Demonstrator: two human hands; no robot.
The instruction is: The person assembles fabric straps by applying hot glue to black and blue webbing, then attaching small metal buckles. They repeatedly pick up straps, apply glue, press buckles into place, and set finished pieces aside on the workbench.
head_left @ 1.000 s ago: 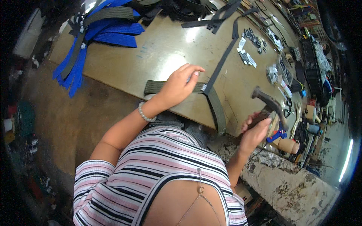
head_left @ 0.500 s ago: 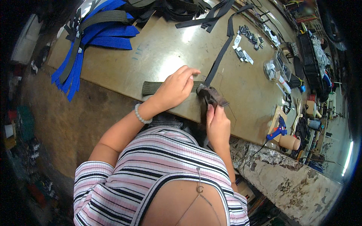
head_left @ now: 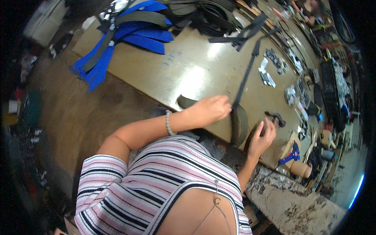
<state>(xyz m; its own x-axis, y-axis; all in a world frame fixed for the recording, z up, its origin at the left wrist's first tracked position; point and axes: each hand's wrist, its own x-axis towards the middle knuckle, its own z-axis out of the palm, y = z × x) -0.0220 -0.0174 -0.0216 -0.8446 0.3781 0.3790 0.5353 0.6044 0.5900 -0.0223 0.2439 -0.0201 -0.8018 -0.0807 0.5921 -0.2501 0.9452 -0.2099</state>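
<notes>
My left hand (head_left: pixel 213 109) is closed on an olive webbing strap (head_left: pixel 241 125) at the table's near edge. One part of the strap shows left of my wrist; another loops down to the right of my fingers. From beside my fingertips a narrow black strap (head_left: pixel 246 78) runs away across the table. My right hand (head_left: pixel 263 138) is over the table to the right, fingers apart and slightly blurred. Just beyond its fingertips lies a hammer, its dark metal head (head_left: pixel 277 118) showing and its handle mostly hidden.
Blue and olive straps (head_left: pixel 141 37) lie in a bundle at the far left. Black webbing (head_left: pixel 215 15) is heaped at the back. Small dark pieces and white labels (head_left: pixel 266 76) sit at the right, with a blue glue gun (head_left: pixel 290 154) near the right edge.
My right hand has carried the hammer rightward and its fingers have loosened from it. My left hand has closed on the olive strap, which is now lifted and bent into a loop.
</notes>
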